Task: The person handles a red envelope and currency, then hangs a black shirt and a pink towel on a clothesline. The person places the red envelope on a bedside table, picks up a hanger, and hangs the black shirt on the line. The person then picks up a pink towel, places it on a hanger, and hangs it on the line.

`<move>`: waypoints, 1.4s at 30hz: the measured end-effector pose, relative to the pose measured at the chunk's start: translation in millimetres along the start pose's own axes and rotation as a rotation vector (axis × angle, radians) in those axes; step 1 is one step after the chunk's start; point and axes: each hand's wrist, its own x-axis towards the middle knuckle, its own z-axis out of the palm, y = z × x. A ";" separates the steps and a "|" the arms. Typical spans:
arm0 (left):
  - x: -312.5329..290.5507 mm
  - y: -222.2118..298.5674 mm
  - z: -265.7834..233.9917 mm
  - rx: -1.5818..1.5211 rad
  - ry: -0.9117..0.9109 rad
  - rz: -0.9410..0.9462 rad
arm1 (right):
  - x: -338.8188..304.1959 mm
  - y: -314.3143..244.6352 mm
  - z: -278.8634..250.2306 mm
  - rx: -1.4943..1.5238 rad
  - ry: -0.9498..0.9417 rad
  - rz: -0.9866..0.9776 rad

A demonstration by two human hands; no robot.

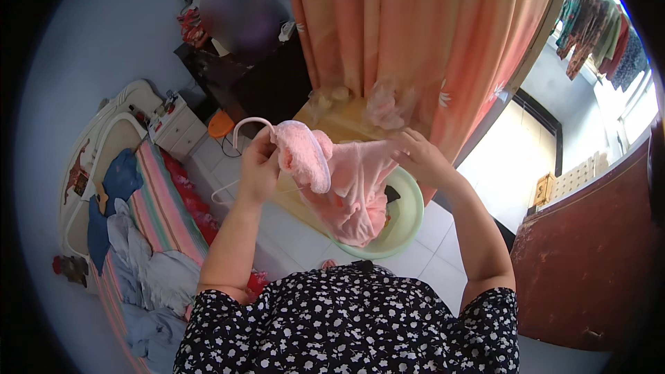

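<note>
In front of me hangs a pink fleece garment (352, 190), with a fluffy collar or hood part (299, 156) edged in pale lilac. My left hand (259, 165) is closed round a pale pink clothes hanger (251, 122) just below its hook, beside the fluffy part. One end of the hanger sticks out below this hand; the rest is hidden by the cloth. At the garment's right end, my right hand (422, 158) pinches the cloth and holds it stretched out sideways. The lower part of the garment hangs over a light green basin (418, 218) with some dark cloth inside.
A yellow wooden surface (294, 204) with clear plastic bags (389, 105) lies beyond the garment. Behind it hangs an orange curtain (388, 21). A bed with a striped cover (170, 201) is at left, near a white bedside cabinet (181, 128). A dark red door (589, 256) stands at right.
</note>
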 end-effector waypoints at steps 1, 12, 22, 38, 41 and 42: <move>1.4 0.2 -1.1 0.005 -0.003 -0.024 | 1.8 5.0 10.3 -0.013 0.018 0.017; -12.8 -44.6 21.9 0.405 -0.225 -0.081 | 8.1 -31.4 71.3 -0.293 0.089 -0.132; -14.3 -47.8 33.9 0.059 -0.111 -0.164 | -16.0 -12.2 45.4 -0.399 0.054 -0.052; 67.3 9.6 31.0 0.641 -0.347 -0.223 | -37.7 -22.9 40.9 0.058 0.019 -0.167; 78.8 1.8 11.9 0.697 -0.464 -0.295 | -37.7 -32.7 32.0 0.162 0.036 0.133; 81.4 1.8 -0.4 0.596 -0.499 -0.386 | -38.1 -29.0 27.9 0.150 0.057 0.217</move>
